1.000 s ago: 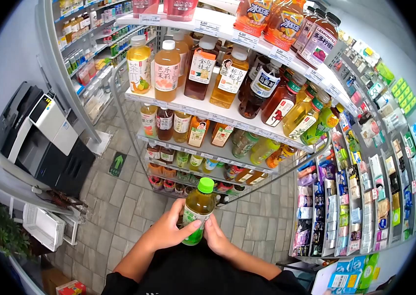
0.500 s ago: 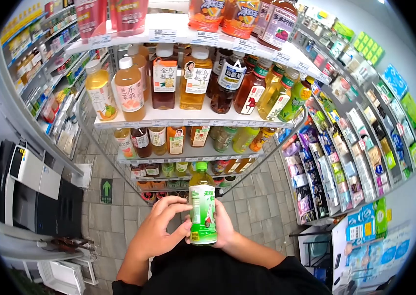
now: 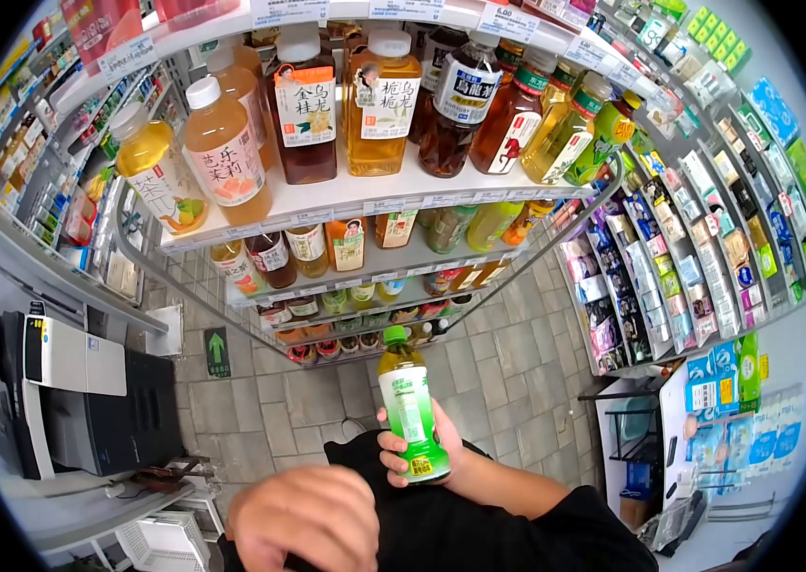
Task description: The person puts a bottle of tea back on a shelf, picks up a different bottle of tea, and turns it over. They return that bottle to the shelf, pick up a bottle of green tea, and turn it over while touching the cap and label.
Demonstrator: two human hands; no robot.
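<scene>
Head view: a green-capped tea bottle (image 3: 409,405) is held upright, clamped in the right hand (image 3: 422,446) in front of the drinks shelf (image 3: 365,195); the left hand (image 3: 307,520) is seen low beside it, loosely curled, touching nothing, above the tiled floor (image 3: 326,400)

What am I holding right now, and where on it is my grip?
Your right hand grips the green-capped tea bottle around its lower body, upright. Your left hand holds nothing.

The person wears a black short-sleeved top; both forearms are bare.
</scene>
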